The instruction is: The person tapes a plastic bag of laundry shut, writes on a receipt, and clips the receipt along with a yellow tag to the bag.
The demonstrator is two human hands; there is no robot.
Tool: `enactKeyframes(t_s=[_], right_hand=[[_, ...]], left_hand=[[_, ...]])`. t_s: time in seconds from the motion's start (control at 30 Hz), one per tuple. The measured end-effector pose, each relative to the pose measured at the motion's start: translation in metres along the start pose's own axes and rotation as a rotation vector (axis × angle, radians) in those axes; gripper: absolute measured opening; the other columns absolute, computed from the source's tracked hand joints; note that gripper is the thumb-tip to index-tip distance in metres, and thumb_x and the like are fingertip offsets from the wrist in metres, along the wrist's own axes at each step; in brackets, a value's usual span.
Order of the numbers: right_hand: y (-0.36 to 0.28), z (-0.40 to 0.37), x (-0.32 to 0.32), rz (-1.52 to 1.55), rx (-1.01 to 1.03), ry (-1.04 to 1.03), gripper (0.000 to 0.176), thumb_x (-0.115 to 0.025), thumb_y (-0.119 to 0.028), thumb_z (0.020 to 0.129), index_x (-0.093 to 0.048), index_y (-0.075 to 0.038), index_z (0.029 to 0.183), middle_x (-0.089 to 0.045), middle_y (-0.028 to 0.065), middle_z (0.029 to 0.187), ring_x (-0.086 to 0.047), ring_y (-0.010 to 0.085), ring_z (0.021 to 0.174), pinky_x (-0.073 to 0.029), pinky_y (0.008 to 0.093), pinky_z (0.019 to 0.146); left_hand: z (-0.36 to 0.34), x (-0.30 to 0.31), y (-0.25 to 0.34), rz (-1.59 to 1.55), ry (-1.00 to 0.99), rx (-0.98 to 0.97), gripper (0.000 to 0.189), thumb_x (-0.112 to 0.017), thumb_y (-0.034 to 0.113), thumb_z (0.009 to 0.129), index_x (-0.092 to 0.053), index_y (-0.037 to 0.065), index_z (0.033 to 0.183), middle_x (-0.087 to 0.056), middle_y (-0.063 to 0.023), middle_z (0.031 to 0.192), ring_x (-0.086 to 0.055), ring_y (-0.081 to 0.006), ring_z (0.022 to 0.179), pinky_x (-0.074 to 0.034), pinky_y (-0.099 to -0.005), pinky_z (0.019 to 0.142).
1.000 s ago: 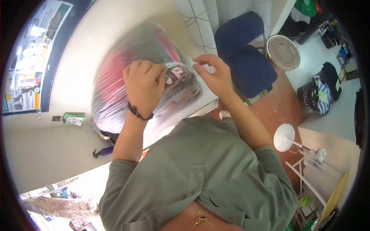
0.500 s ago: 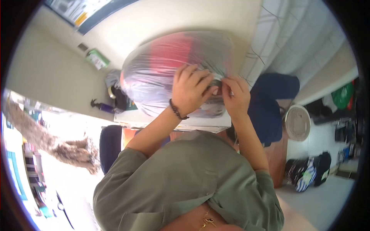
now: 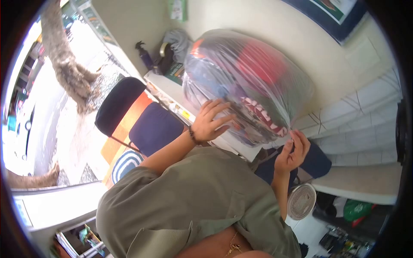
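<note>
A large clear plastic bag, stuffed with folded cloth, rests on a white table against the wall. Red, grey, blue and patterned pieces show through the film. My left hand lies along the bag's near left side, fingers spread and a dark beaded bracelet at the wrist. At the bag's right end, my right hand pinches a gathered corner of the plastic between thumb and fingers.
A dark spray bottle and grey cloth sit left of the bag. Beside the table are a dark blue chair and a round striped mat. A lidded round basket stands at right, by a white curtain.
My view has turned, so the bag appears farther right. My hands have moved apart: the left to the bag's near left side, the right out to its right corner.
</note>
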State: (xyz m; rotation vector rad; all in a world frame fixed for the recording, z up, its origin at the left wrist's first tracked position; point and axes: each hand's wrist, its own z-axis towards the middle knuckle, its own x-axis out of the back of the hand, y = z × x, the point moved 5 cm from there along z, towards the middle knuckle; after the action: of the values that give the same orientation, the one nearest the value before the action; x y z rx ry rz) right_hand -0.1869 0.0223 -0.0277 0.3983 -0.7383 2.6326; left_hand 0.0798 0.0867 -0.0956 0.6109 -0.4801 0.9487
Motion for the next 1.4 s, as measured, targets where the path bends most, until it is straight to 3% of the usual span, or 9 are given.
enactKeyframes(t_s=[0.23, 0.37, 0.4, 0.63, 0.73, 0.9, 1.0, 1.23, 1.4], right_hand=[[-0.041, 0.040, -0.034, 0.045, 0.198, -0.029, 0.019, -0.061, -0.001, 0.085, -0.067, -0.004, 0.102, -0.062, 0.0108, 0.106, -0.056, 0.0278, 0.097, -0.045, 0.0368, 0.080], [-0.080, 0.059, -0.078, 0.135, 0.244, -0.119, 0.019, -0.064, 0.000, 0.081, -0.067, -0.005, 0.099, -0.063, 0.0087, 0.102, -0.057, 0.0281, 0.096, -0.047, 0.0376, 0.080], [-0.089, 0.063, -0.090, 0.135, 0.266, -0.152, 0.019, -0.064, 0.001, 0.081, -0.068, -0.005, 0.098, -0.063, 0.0085, 0.101, -0.057, 0.0282, 0.096, -0.047, 0.0373, 0.080], [-0.138, 0.096, -0.186, 0.204, 0.257, -0.274, 0.017, -0.067, 0.000, 0.079, -0.069, -0.005, 0.095, -0.065, 0.0070, 0.100, -0.059, 0.0262, 0.092, -0.046, 0.0354, 0.081], [-0.158, 0.108, -0.244, 0.277, 0.245, -0.381, 0.017, -0.068, 0.000, 0.079, -0.069, -0.004, 0.096, -0.066, 0.0079, 0.098, -0.061, 0.0245, 0.089, -0.047, 0.0344, 0.081], [-0.171, 0.093, -0.387, 0.574, -0.220, -0.683, 0.018, -0.064, -0.004, 0.088, -0.066, -0.003, 0.106, -0.065, 0.0101, 0.104, -0.060, 0.0172, 0.098, -0.045, 0.0296, 0.083], [-0.139, 0.031, -0.503, 0.904, -0.854, -0.725, 0.027, -0.065, -0.016, 0.090, -0.065, -0.008, 0.116, -0.065, 0.0046, 0.107, -0.059, 0.0150, 0.097, -0.043, 0.0281, 0.081], [-0.101, -0.041, -0.619, 0.491, -1.405, -0.684, 0.036, -0.074, -0.038, 0.082, -0.067, -0.004, 0.094, -0.051, -0.0007, 0.074, -0.042, 0.0127, 0.068, -0.038, 0.0294, 0.068], [-0.047, -0.099, -0.667, 0.545, -1.603, -0.688, 0.073, -0.072, -0.051, 0.080, -0.051, -0.008, 0.135, -0.049, 0.0051, 0.139, -0.044, 0.0214, 0.124, -0.031, 0.0408, 0.104]], left_hand=[[-0.094, 0.056, -0.074, 0.133, -0.069, 0.519, 0.039, -0.071, 0.010, 0.076, -0.065, 0.009, 0.115, -0.054, -0.0182, 0.129, -0.050, -0.0376, 0.122, -0.041, -0.0474, 0.100], [-0.106, 0.073, -0.125, -0.003, -0.002, 0.779, 0.053, -0.065, 0.021, 0.088, -0.048, 0.009, 0.137, -0.046, -0.0199, 0.141, -0.044, -0.0383, 0.129, -0.035, -0.0455, 0.108], [-0.107, 0.069, -0.142, -0.051, -0.064, 0.804, 0.062, -0.057, 0.027, 0.094, -0.033, 0.006, 0.147, -0.036, -0.0221, 0.149, -0.036, -0.0392, 0.136, -0.029, -0.0453, 0.113], [-0.069, -0.034, -0.225, -0.353, 0.469, 0.791, 0.064, -0.047, 0.028, 0.097, -0.024, -0.003, 0.148, -0.030, -0.0263, 0.151, -0.028, -0.0406, 0.140, -0.022, -0.0438, 0.116], [-0.052, -0.031, -0.214, -0.394, 0.259, 0.870, 0.063, -0.051, 0.030, 0.093, -0.031, -0.005, 0.142, -0.040, -0.0278, 0.141, -0.036, -0.0428, 0.133, -0.029, -0.0455, 0.111], [-0.066, -0.004, -0.240, -0.652, 0.205, 0.639, 0.066, -0.053, 0.036, 0.093, -0.034, -0.005, 0.141, -0.042, -0.0280, 0.138, -0.039, -0.0443, 0.129, -0.032, -0.0467, 0.107], [-0.125, -0.014, -0.254, -0.592, 0.071, 0.772, 0.064, -0.051, 0.035, 0.094, -0.034, -0.005, 0.141, -0.041, -0.0279, 0.139, -0.038, -0.0441, 0.131, -0.030, -0.0472, 0.109], [-0.203, 0.065, -0.268, -0.358, 0.072, 1.107, 0.044, -0.047, 0.029, 0.097, -0.048, 0.001, 0.131, -0.054, -0.0243, 0.127, -0.050, -0.0397, 0.121, -0.039, -0.0455, 0.103], [-0.257, 0.093, -0.292, -0.238, 0.119, 1.232, 0.046, -0.051, 0.034, 0.096, -0.051, 0.003, 0.129, -0.057, -0.0220, 0.125, -0.052, -0.0387, 0.118, -0.041, -0.0455, 0.100]])
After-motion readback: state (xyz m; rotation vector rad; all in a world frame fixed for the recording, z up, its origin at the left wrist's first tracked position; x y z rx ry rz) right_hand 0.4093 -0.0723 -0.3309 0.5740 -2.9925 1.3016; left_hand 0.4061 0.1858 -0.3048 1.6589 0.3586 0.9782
